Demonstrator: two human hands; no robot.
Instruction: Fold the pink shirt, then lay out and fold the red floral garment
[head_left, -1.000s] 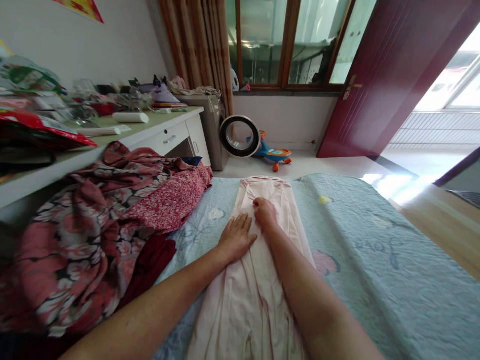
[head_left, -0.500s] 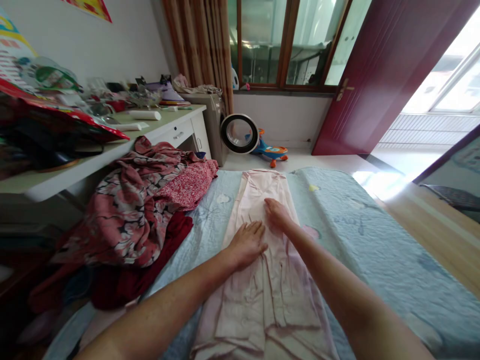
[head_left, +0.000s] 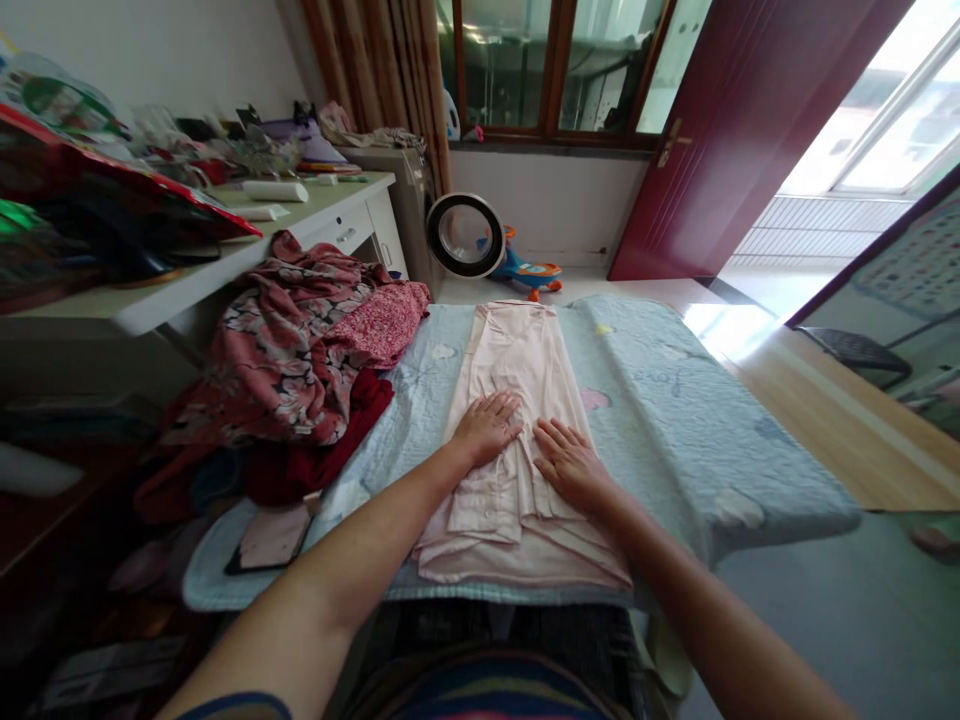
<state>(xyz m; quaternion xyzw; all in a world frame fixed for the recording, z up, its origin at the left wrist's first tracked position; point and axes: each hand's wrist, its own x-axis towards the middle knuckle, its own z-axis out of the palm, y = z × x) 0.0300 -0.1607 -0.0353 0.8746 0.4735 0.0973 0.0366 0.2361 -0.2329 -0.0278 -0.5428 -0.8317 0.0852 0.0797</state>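
A pale pink garment (head_left: pixel 517 350), folded into a long strip, lies lengthwise on a light blue quilted cover (head_left: pixel 645 400); it looks like a shirt, though its exact kind is hard to tell. Flat on its middle rests my left hand (head_left: pixel 486 430), fingers stretched out. My right hand (head_left: pixel 571 462) lies just beside it on the garment's right half, palm down with fingers extended. Creases run through the cloth around both hands. The garment's wider end, with several folded layers, is toward me.
Left of the garment, a heap of red and pink patterned clothes (head_left: pixel 300 340) hangs at the cover's edge, with a dark-edged flat pink item (head_left: pixel 274 538) nearer me. A cluttered desk (head_left: pixel 187 295) stands left. Beyond are a washing machine's round door (head_left: pixel 465 236) and a blue-orange ride-on toy (head_left: pixel 529 272).
My right hand has come down the garment toward me and now lies flat with its fingers extended. My left hand stays flat on the cloth. The view has tilted downward, showing the near edge.
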